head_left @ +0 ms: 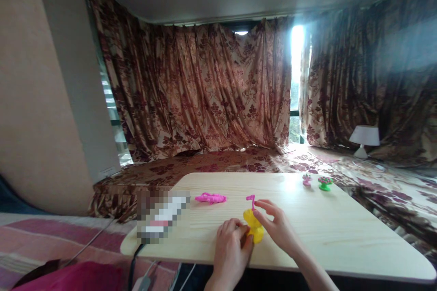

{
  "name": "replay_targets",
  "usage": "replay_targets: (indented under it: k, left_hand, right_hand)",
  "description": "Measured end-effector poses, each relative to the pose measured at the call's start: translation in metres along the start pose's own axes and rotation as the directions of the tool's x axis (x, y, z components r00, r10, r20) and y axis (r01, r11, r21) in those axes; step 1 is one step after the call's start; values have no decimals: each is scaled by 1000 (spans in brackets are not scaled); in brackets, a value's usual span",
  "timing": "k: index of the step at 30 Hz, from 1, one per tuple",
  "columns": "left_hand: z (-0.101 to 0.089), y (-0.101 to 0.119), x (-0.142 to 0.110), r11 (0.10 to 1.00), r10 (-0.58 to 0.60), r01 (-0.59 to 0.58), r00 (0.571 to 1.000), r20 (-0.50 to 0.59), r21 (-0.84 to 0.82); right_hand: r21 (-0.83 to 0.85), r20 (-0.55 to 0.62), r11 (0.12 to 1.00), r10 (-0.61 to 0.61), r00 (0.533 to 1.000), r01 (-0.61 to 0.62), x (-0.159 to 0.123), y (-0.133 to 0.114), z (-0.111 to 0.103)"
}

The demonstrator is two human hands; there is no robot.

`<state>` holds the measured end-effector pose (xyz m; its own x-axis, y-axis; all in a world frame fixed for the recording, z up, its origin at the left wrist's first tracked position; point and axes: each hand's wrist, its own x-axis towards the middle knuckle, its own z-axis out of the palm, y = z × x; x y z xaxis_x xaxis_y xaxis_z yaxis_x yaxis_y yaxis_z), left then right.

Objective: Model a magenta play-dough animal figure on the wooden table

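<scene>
Close to the front edge of the table, my left hand (232, 248) is closed with thumb and forefinger gripping the lower left of a crumpled yellow piece (256, 232). A thin pink strip (253, 203) with a bent top rises from its upper end. My right hand (275, 223) comes in from the right. Its forefinger and thumb tips close around the base of the strip, the thumb touching the top of the yellow piece. Farther back on the left lies a bright pink bundle (210, 198), apart from both hands. What the yellow piece is made of cannot be made out.
The pale wooden table (341, 232) has rounded corners. A blurred-out white device (165, 213) with a black cable lies at its left edge. At the back right stand a small pink ornament (307, 180) and a green one (325, 183). Beyond is a white lamp (364, 138).
</scene>
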<state>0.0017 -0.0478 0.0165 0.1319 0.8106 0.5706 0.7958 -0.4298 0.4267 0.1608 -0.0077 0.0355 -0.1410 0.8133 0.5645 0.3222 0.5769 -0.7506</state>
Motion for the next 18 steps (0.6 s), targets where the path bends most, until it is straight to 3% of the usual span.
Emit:
replay_targets:
  k: [6, 18]
  left_hand:
    - [-1, 1, -1, 1000, 3, -3, 1000, 16, 10]
    - [-1, 0, -1, 1000, 6, -6, 1000, -1, -2]
  right_hand:
    - [-4, 36, 1000, -27, 999, 27, 3, 4, 5]
    - [-10, 2, 1000, 3, 1000, -3, -4, 7, 4]
